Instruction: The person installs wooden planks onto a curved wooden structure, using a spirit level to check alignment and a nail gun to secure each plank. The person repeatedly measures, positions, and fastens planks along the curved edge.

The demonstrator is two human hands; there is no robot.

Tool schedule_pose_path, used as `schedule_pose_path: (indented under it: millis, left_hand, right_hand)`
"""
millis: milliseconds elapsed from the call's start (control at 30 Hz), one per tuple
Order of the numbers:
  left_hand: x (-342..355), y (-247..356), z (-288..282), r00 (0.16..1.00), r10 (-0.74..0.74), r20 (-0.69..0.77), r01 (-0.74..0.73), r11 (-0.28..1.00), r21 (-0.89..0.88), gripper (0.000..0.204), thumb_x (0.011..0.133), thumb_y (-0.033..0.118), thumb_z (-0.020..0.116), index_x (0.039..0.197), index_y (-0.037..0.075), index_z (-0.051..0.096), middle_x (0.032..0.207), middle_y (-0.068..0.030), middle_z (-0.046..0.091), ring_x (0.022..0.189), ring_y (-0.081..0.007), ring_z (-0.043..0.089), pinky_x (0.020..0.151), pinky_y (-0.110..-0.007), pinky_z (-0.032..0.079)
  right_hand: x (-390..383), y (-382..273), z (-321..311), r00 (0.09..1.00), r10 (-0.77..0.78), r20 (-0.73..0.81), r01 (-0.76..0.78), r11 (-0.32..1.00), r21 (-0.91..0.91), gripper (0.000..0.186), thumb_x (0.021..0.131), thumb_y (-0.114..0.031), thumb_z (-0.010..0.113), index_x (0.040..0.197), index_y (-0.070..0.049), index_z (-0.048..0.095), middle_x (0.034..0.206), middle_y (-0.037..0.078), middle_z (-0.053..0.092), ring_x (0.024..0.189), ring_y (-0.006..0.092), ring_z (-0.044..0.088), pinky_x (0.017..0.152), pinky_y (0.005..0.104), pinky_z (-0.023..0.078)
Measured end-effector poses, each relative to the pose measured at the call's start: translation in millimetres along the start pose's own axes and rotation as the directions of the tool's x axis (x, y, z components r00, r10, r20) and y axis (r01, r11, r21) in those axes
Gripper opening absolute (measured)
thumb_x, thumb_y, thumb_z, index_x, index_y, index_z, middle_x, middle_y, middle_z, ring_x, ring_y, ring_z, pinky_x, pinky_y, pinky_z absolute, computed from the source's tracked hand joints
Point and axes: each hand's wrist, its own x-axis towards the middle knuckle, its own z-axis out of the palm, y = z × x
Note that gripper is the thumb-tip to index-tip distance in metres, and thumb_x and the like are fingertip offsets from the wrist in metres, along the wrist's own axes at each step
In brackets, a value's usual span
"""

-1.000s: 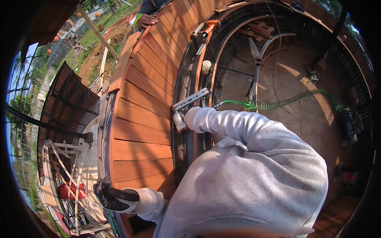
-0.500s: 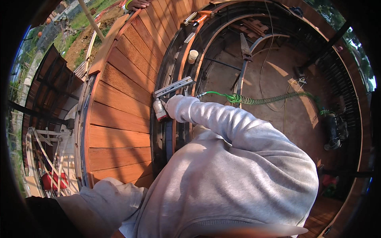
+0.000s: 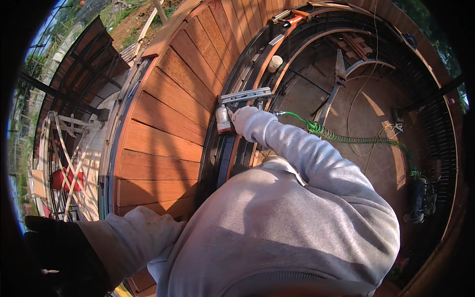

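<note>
A pneumatic nail gun (image 3: 222, 119), with a silver body and a long metal magazine, sits over the dark curved framing beside reddish-brown wooden slats (image 3: 163, 128). My right hand (image 3: 240, 119), at the end of a grey sleeve, is closed on the tool, partly hidden by the cuff. A green coiled air hose (image 3: 336, 136) runs from it to the right. My left hand (image 3: 57, 255), in a black glove, is low at the far left, outside the slats; its fingers are lost in shadow.
Inside the curved frame are a pale cup (image 3: 275, 62), a handsaw (image 3: 340, 69), stacked wood offcuts (image 3: 354, 44), a compressor (image 3: 418, 198) and loose cords. An orange tool (image 3: 296, 19) rests on the frame. Outside at left are pale timber strips (image 3: 71, 168) and a red object (image 3: 67, 179).
My left gloved hand has moved outward to the lower left. A co-worker's hand at the top slats has left the view. The view has shifted, with my right hand still on the nail gun.
</note>
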Motion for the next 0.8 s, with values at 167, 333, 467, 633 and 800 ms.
schedule_pose_path:
  millis: [167, 333, 467, 633, 800]
  left_hand:
    - [-42, 24, -59, 0.943, -0.32, -0.091, 0.023, -0.209, 0.978, 0.046, 0.104, 0.02, 0.051, 0.14, -0.009, 0.051, 0.122, -0.0225, 0.066, 0.114, -0.0305, 0.064, 0.104, -0.041, 0.048]
    - [-81, 37, -99, 0.787, -0.292, -0.543, 0.348, -0.516, 0.783, 0.043, 0.093, 0.016, 0.072, 0.132, 0.0, 0.062, 0.111, -0.0177, 0.068, 0.098, -0.027, 0.069, 0.081, -0.036, 0.057]
    - [-87, 37, -110, 0.737, -0.457, -0.498, -0.09, -0.797, 0.598, 0.046, 0.087, 0.038, 0.075, 0.124, 0.012, 0.068, 0.117, -0.0172, 0.067, 0.111, -0.0368, 0.063, 0.098, -0.048, 0.049]
    - [-95, 38, -119, 0.74, -0.524, -0.422, -0.255, -0.799, 0.544, 0.04, 0.085, 0.035, 0.074, 0.119, 0.014, 0.071, 0.125, -0.0138, 0.065, 0.118, -0.0343, 0.061, 0.102, -0.05, 0.047]
    - [-100, 55, -138, 0.741, -0.567, -0.36, -0.29, -0.753, 0.59, 0.036, 0.082, 0.029, 0.075, 0.115, 0.013, 0.072, 0.124, -0.0128, 0.067, 0.117, -0.0334, 0.062, 0.101, -0.049, 0.048]
  right_hand:
    - [-8, -13, -26, 0.991, -0.008, 0.131, 0.017, 0.997, -0.073, 0.071, 0.079, -0.012, 0.074, 0.146, -0.003, 0.052, 0.119, 0.012, 0.074, 0.11, 0.0293, 0.071, 0.086, 0.041, 0.058]
    - [-8, -16, -23, 0.996, 0.014, 0.093, 0.001, 0.988, -0.155, 0.056, 0.078, -0.012, 0.073, 0.133, -0.003, 0.064, 0.112, 0.013, 0.075, 0.105, 0.0306, 0.073, 0.083, 0.042, 0.058]
    - [-6, -16, -26, 0.996, -0.025, 0.081, 0.038, 0.986, -0.163, 0.045, 0.082, -0.015, 0.068, 0.126, -0.002, 0.069, 0.106, 0.014, 0.076, 0.102, 0.032, 0.073, 0.082, 0.0431, 0.057]
    - [-3, -13, -24, 0.995, -0.055, 0.079, 0.067, 0.985, -0.158, 0.041, 0.086, -0.015, 0.063, 0.124, -0.003, 0.07, 0.107, 0.014, 0.076, 0.102, 0.0322, 0.073, 0.083, 0.0434, 0.057]
    - [8, -11, -18, 0.993, -0.058, 0.105, 0.077, 0.979, -0.19, 0.042, 0.088, -0.016, 0.06, 0.127, -0.003, 0.069, 0.11, 0.014, 0.076, 0.103, 0.0318, 0.073, 0.084, 0.044, 0.057]
